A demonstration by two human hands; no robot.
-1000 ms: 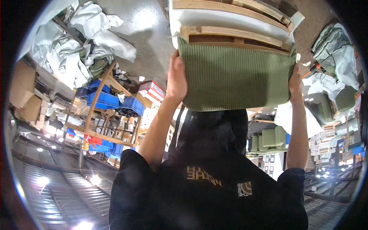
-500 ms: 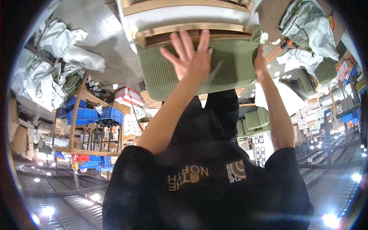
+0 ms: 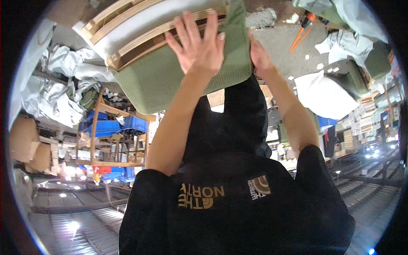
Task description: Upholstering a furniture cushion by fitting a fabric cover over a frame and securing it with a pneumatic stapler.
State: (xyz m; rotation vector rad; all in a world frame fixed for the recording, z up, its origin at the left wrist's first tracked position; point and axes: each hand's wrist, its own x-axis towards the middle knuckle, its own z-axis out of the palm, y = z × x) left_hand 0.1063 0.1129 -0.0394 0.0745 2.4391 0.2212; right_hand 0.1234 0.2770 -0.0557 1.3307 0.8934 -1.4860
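- The green ribbed cover [image 3: 151,91] lies on a wooden frame [image 3: 144,42] before the person's legs, tilted; what bears it cannot be told.
- The left hand [image 3: 197,49] is spread wide and flat over the cover and the frame's edge.
- The right hand [image 3: 260,57] touches the cover's right side; whether it grips cannot be told.
- Grey floor [image 3: 299,63] shows to the right, with an orange cable [image 3: 296,41] and a white sheet [image 3: 325,95].
- Leftward stand silvery fabric heaps [image 3: 63,106], blue bins [image 3: 136,123] in a wooden rack [image 3: 96,117], and cardboard boxes [image 3: 24,138].
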